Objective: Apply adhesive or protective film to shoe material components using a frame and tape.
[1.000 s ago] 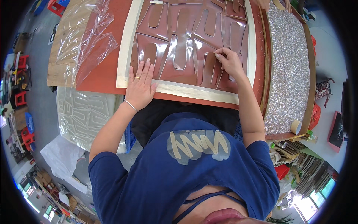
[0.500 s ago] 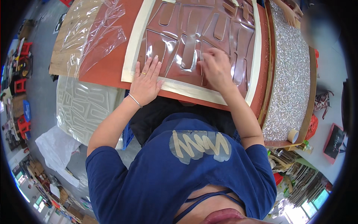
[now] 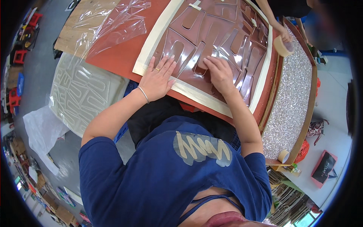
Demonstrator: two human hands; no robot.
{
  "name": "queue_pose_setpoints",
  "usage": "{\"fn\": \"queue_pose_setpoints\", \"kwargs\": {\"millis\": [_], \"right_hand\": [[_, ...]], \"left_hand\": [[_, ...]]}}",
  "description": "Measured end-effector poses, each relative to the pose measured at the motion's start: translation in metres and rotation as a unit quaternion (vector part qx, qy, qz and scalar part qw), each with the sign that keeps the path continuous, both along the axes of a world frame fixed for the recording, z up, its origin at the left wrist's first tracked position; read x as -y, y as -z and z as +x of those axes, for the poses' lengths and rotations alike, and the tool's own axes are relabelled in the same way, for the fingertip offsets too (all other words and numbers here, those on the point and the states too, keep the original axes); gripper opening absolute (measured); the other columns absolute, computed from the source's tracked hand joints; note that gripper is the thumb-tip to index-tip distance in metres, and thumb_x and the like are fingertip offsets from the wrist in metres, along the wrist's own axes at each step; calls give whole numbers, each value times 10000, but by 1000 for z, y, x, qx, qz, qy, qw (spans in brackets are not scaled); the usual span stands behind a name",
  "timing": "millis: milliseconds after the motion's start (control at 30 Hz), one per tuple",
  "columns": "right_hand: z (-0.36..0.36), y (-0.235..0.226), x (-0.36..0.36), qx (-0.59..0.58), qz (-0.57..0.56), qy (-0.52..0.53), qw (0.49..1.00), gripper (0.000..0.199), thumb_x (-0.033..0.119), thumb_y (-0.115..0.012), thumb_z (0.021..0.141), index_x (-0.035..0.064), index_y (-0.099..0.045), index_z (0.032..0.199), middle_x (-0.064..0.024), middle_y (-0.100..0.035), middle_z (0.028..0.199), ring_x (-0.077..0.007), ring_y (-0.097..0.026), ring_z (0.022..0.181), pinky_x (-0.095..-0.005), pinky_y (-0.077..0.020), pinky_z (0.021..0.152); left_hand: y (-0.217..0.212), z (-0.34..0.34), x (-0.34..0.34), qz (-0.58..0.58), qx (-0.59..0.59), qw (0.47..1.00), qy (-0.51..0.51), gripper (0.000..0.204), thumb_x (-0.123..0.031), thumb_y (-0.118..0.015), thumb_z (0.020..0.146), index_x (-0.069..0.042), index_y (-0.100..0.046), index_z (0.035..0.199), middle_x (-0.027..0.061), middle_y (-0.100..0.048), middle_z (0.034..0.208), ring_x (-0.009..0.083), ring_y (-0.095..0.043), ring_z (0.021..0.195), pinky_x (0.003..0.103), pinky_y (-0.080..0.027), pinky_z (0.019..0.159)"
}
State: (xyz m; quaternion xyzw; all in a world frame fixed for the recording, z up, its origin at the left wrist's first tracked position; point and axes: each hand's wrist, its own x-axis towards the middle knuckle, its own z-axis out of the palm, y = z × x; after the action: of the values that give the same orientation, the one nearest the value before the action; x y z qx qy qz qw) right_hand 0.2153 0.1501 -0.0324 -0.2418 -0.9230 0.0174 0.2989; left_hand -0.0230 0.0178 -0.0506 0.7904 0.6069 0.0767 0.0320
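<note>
A glossy clear sheet with long rounded cut-out shapes (image 3: 183, 37) lies over a brown surface, bordered by cream strips (image 3: 200, 97). It rests on an orange-red board (image 3: 107, 66). My left hand (image 3: 159, 76) lies flat with fingers spread across the near-left corner, over the border and the sheet's edge. To its right, my right hand (image 3: 220, 74) has its fingers drawn together, the fingertips touching the sheet beside a brown cut-out strip. Whatever lies between those fingertips is hidden. Small pale tape pieces (image 3: 196, 5) stick to the far part of the sheet.
Crumpled clear film (image 3: 126, 28) covers the far left, by a wooden board (image 3: 69, 41). Moulded translucent sheets (image 3: 79, 92) sit lower left. At right, another person's hand (image 3: 286, 36) holds a tape roll (image 3: 280, 47) above a silver glitter panel (image 3: 289, 96); another roll (image 3: 283, 156) sits near its corner.
My right hand has lowered its fingertips onto the sheet. My left hand stays flat at the corner. The other person's arm has reached in with a tape roll. The whole view has turned slightly.
</note>
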Motion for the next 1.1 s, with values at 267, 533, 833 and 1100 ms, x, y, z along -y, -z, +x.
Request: {"fn": "queue_pose_setpoints", "kwargs": {"millis": [267, 533, 833, 1100], "right_hand": [[13, 3, -1, 14, -9, -28, 999, 307, -32, -579, 701, 13, -636, 999, -123, -640, 989, -283, -624, 921, -358, -528, 781], [7, 16, 6, 33, 1, -15, 999, 283, -22, -581, 715, 15, -643, 989, -111, -652, 985, -276, -635, 907, -351, -533, 777], [9, 17, 3, 60, 9, -31, 998, 286, 42, -577, 715, 9, -637, 993, -109, -645, 998, -265, -604, 963, -360, -518, 797], [-13, -40, 17, 347, -37, -33, 936, 362, 137, -590, 745, 6, -604, 1082, -116, -574, 1149, -274, -500, 1118, -455, -351, 1003]], "left_hand": [[1, 5, 1, -9, 12, 1000, -1, 578, -345, -410, 937, -29, -324, 1413, 126, -269, 1502, 270, -197, 1410, 507, -67, 1140], [0, 4, 1, 2, 10, 1000, 0, 581, -347, -404, 937, -30, -320, 1416, 128, -275, 1500, 269, -204, 1408, 507, -70, 1140], [0, 0, 0, 2, 17, 1000, 3, 575, -339, -409, 935, -29, -328, 1412, 131, -284, 1495, 276, -212, 1404, 507, -74, 1139], [1, 1, 3, 0, 18, 1000, -3, 580, -340, -425, 928, -25, -334, 1407, 134, -295, 1488, 277, -225, 1399, 513, -71, 1136]]}}
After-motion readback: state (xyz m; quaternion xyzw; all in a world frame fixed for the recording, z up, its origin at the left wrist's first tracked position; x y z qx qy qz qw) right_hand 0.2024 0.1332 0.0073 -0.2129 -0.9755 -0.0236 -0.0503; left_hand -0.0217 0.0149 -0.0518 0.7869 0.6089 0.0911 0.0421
